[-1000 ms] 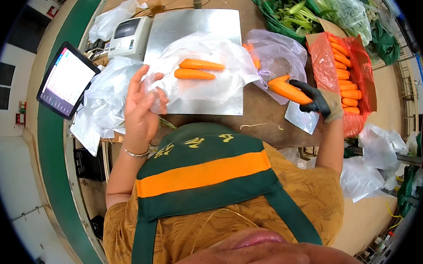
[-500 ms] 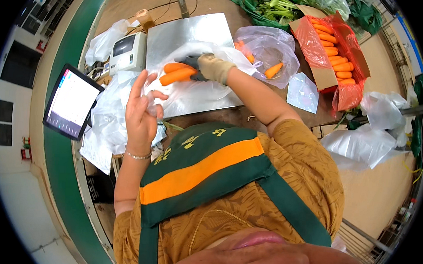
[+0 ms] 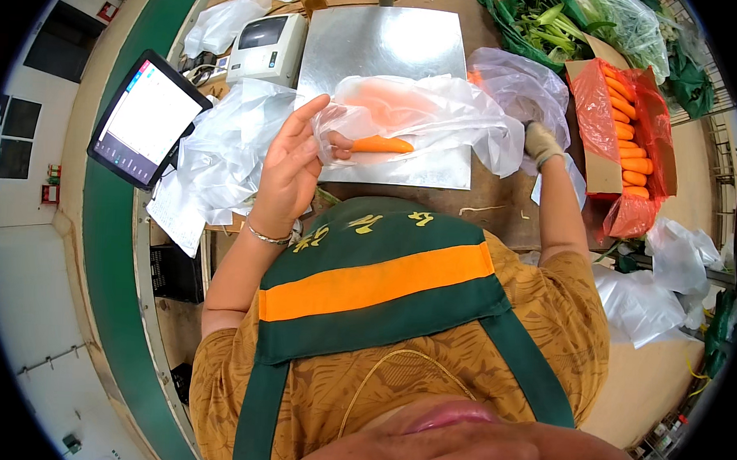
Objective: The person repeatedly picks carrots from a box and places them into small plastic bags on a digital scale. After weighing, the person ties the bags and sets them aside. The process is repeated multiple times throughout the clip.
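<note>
On the metal plate [image 3: 393, 46] lies a clear plastic bag [image 3: 464, 111]. Orange carrots blur through its film, and one carrot [image 3: 384, 144] shows plainly near its mouth. My bare left hand [image 3: 293, 165] grips the bag's left edge, the index finger raised and the other fingers curled at the film. My right hand [image 3: 543, 145], in a beige glove with dark grey fingers, reaches to a purplish plastic bag [image 3: 527, 81] at the plate's right. Its fingers are mostly hidden there. A bit of orange carrot [image 3: 475, 77] peeks out at that bag's left side.
Right of the purplish bag stands a cardboard box [image 3: 595, 129] of carrots lined with red film. Leafy greens [image 3: 550, 28] lie behind it. A label printer [image 3: 267, 49], a tablet screen [image 3: 147, 117] and crumpled plastic bags [image 3: 237, 134] are at the left. More bags [image 3: 645, 300] hang at the right.
My right hand has left the carrots it held over the plate and moved right to the purplish bag. Carrots now lie inside the clear bag. My left hand stays at that bag's edge.
</note>
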A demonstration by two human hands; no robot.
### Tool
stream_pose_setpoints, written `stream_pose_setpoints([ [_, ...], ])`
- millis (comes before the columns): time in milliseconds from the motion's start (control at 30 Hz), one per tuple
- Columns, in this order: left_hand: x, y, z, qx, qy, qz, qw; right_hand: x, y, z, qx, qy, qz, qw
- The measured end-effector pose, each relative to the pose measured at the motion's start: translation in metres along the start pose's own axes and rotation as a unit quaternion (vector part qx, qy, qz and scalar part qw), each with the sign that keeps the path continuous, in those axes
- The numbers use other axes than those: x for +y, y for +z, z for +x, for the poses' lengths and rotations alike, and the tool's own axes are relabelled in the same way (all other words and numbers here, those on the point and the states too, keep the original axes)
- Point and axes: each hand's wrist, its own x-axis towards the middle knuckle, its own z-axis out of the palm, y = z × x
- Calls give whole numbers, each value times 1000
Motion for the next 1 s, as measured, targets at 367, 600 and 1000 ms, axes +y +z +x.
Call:
stream_pose_setpoints([
  [367, -12, -17, -32, 6, -25, 27, 999, -18, 7, -35, 352, -37, 241, 904],
  [600, -25, -14, -35, -24, 6, -10, 1000, -173, -151, -164, 153, -229, 608, 745],
  [1000, -11, -20, -44, -62, 38, -7, 997, -320, -8, -97, 19, -185, 588, 787],
])
